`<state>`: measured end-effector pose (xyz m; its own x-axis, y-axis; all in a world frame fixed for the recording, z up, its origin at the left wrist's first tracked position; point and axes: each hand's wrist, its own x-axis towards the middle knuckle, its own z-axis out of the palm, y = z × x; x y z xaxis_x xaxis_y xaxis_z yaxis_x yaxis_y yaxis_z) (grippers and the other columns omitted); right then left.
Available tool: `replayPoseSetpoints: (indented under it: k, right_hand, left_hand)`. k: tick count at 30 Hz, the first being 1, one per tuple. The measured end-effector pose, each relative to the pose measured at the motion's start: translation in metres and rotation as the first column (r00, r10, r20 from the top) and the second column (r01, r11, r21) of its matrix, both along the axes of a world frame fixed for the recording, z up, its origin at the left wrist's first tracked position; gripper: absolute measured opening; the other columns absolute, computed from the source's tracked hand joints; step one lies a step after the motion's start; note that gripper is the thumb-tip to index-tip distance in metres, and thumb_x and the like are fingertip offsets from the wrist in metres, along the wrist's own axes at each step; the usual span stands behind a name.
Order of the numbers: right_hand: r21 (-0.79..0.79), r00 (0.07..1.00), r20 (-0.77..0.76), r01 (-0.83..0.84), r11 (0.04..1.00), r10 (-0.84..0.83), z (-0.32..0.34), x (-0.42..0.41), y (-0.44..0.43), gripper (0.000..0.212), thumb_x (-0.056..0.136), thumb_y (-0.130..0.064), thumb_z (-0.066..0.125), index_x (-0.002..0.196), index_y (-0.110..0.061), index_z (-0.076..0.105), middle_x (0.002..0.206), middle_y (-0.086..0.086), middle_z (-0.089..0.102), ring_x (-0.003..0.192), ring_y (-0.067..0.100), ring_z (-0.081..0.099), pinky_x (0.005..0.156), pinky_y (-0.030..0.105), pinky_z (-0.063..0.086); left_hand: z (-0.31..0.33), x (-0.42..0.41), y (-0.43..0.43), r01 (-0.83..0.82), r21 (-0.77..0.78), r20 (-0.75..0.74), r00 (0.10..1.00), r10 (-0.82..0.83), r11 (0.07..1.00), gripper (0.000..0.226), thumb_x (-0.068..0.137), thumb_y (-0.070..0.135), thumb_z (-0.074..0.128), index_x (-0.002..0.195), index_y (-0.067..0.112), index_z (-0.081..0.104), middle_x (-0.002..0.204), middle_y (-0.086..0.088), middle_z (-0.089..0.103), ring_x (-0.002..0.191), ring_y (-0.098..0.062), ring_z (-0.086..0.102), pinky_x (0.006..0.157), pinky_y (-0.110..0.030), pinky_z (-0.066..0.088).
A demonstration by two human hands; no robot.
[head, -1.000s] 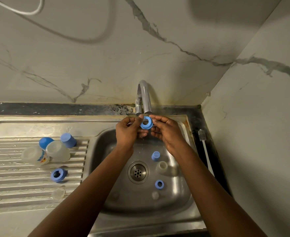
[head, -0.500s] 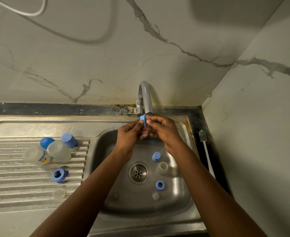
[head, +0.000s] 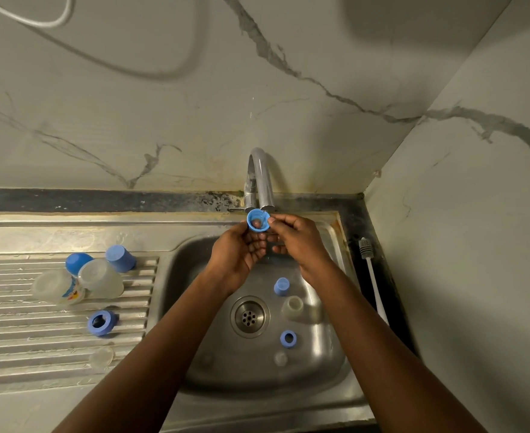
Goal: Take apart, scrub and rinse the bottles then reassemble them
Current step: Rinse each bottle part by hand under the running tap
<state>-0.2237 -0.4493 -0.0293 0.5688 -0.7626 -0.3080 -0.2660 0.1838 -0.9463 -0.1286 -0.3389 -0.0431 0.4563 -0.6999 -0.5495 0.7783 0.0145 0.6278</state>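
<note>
A blue screw ring [head: 257, 220] is held right under the tap spout [head: 263, 179], its open side facing me. My left hand [head: 239, 251] cups it from below and my right hand [head: 295, 237] pinches its right rim. In the sink basin [head: 195, 270] lie a blue cap [head: 281, 286], a clear cup-shaped part [head: 292, 306], another blue ring [head: 287, 339] and a clear teat [head: 280, 358]. On the drainboard [head: 23, 339] lie two clear bottles [head: 58, 286] [head: 100, 278], a blue cap [head: 120, 258], a blue dome lid [head: 77, 262], a blue ring [head: 101, 322] and a clear teat [head: 101, 356].
A white bottle brush [head: 372, 276] lies on the dark counter strip right of the sink. The drain [head: 249, 316] sits mid-basin. Marble walls close in behind and on the right. A white cable [head: 48, 21] hangs at the top left.
The blue ring has been turned between my fingers under the spout: from face-on, to edge-on, to its open side facing me now. Both hands stayed under the tap.
</note>
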Motion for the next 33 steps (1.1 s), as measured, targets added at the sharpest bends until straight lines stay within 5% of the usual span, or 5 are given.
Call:
replayPoseSetpoints:
  k: [5, 13, 19, 25, 33]
  right_hand:
    - [-0.006, 1.000, 0.024, -0.009, 1.000, 0.010, -0.001, 0.003, 0.001, 0.023, 0.098, -0.018, 0.073, 0.121, -0.015, 0.076, 0.102, 0.001, 0.081, 0.086, 0.013, 0.076, 0.067, 0.025, 0.060]
    - [-0.138, 1.000, 0.017, 0.008, 0.990, -0.006, 0.002, 0.002, -0.001, 0.023, 0.092, -0.024, 0.081, 0.114, -0.019, 0.080, 0.099, -0.005, 0.081, 0.087, 0.009, 0.076, 0.064, 0.022, 0.058]
    - [-0.217, 0.999, 0.020, 0.046, 0.975, -0.043, 0.005, -0.001, -0.002, 0.017, 0.090, -0.027, 0.082, 0.104, -0.016, 0.082, 0.077, -0.001, 0.078, 0.062, 0.007, 0.067, 0.059, 0.021, 0.055]
    - [-0.027, 0.992, 0.050, 0.114, 0.993, -0.112, 0.002, -0.008, -0.002, 0.018, 0.094, -0.027, 0.078, 0.095, -0.010, 0.081, 0.068, 0.006, 0.071, 0.061, 0.014, 0.064, 0.060, 0.026, 0.058]
    - [0.166, 0.998, 0.050, 0.026, 0.986, -0.035, -0.012, -0.006, 0.009, 0.017, 0.101, -0.017, 0.067, 0.108, -0.005, 0.076, 0.093, 0.016, 0.080, 0.081, 0.025, 0.077, 0.071, 0.031, 0.061]
  left_hand:
    - [-0.001, 0.001, 0.000, -0.021, 0.065, 0.088, 0.996, 0.016, 0.998, 0.034, 0.110, 0.027, 0.049, 0.115, 0.004, 0.074, 0.078, -0.006, 0.070, 0.073, -0.017, 0.066, 0.074, -0.031, 0.056]
    - [-0.011, 0.006, 0.009, -0.024, 0.021, 0.215, 0.976, 0.018, 0.999, 0.021, 0.104, 0.011, 0.066, 0.119, -0.002, 0.073, 0.094, -0.017, 0.074, 0.080, -0.021, 0.070, 0.082, -0.033, 0.063]
    - [-0.005, -0.002, 0.004, -0.010, 0.085, 0.254, 0.967, -0.012, 0.996, 0.021, 0.104, 0.016, 0.066, 0.111, -0.002, 0.075, 0.086, -0.014, 0.074, 0.075, -0.020, 0.069, 0.074, -0.031, 0.063]
    - [-0.004, -0.003, 0.007, -0.070, 0.075, 0.259, 0.965, 0.048, 0.995, 0.027, 0.099, 0.021, 0.074, 0.111, -0.003, 0.076, 0.086, -0.014, 0.071, 0.074, -0.021, 0.067, 0.072, -0.032, 0.061]
    - [-0.002, 0.003, 0.019, -0.144, 0.012, 0.420, 0.899, 0.126, 0.990, 0.017, 0.092, 0.014, 0.081, 0.103, 0.001, 0.080, 0.093, -0.024, 0.076, 0.075, -0.024, 0.064, 0.070, -0.030, 0.059]
